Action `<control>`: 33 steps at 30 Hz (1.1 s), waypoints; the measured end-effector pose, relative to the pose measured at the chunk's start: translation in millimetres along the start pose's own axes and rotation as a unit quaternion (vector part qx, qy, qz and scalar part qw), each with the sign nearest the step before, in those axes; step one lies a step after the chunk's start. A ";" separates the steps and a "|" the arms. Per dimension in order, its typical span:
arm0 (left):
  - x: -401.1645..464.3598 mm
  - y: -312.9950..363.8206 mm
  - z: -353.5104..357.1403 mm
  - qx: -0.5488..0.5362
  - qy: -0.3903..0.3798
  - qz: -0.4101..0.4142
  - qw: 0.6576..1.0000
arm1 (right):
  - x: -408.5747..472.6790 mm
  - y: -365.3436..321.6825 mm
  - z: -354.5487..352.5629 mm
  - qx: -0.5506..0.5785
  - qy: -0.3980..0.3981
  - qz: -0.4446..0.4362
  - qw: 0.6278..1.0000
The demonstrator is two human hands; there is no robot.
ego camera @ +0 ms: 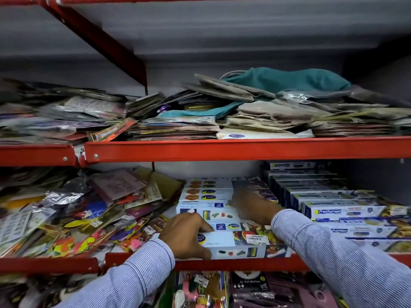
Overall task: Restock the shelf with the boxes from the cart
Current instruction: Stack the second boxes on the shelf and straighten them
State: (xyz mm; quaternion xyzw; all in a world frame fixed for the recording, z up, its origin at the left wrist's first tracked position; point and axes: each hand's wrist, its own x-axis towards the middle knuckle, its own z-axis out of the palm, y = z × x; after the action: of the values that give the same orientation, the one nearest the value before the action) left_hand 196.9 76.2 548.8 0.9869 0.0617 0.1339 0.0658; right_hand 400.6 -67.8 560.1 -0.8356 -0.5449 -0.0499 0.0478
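Long white cling-film boxes lie stacked on the middle red shelf (233, 264). The front box (244, 245) sits at the shelf's edge, with a price sticker on top. My left hand (185, 235) grips its left end, fingers over the top and thumb on the front face. My right hand (251, 207) reaches deeper and rests on the box behind (213, 213), fingers spread and bent over it. More such boxes (206, 192) lie further back. The cart is out of view.
A row of blue-and-white Freshwrap boxes (333, 210) fills the shelf to the right. Loose colourful packets (73, 218) pile up to the left. The upper shelf (222, 150) holds stacks of flat packets and cloth. Hanging packs (200, 290) show below.
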 end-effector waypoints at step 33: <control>58.9 -23.2 54.3 -0.040 0.164 0.078 0.983 | -40.0 12.8 25.2 0.083 0.140 0.025 0.986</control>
State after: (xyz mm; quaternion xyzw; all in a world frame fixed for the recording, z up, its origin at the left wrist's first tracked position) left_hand 265.6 101.0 508.6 0.9498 -0.0106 0.3012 0.0839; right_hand 397.0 -105.8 529.4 -0.8270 -0.5140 -0.1200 0.1936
